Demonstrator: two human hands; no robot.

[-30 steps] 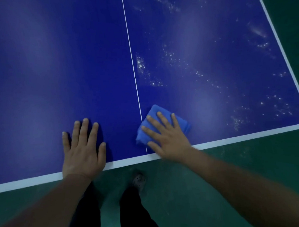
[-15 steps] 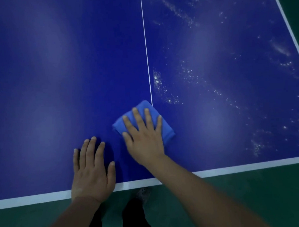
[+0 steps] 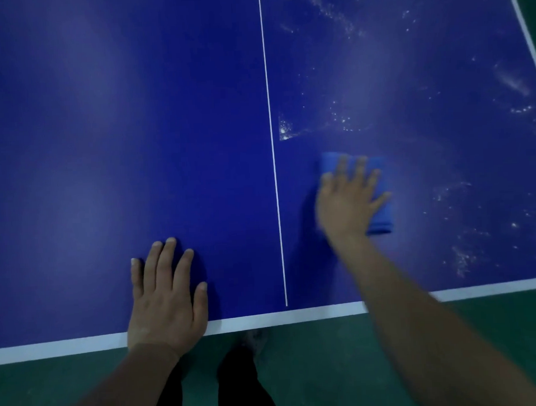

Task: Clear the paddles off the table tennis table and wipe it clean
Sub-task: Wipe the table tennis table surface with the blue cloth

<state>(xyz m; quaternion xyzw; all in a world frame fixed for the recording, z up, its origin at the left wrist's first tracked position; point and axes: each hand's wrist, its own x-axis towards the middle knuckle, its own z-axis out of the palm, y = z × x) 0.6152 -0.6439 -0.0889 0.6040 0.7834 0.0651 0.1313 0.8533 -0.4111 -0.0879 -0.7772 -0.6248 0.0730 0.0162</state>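
Both hands lie flat-fingered, left hand bracing, right hand pressing cloth; blurred, probably mid-stroke, it may smear droplets at 12 o'clock.

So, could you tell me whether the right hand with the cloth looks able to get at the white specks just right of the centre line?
Probably yes. The right hand presses the cloth flat just below and right of those specks, with only bare table between them and nothing in the way.
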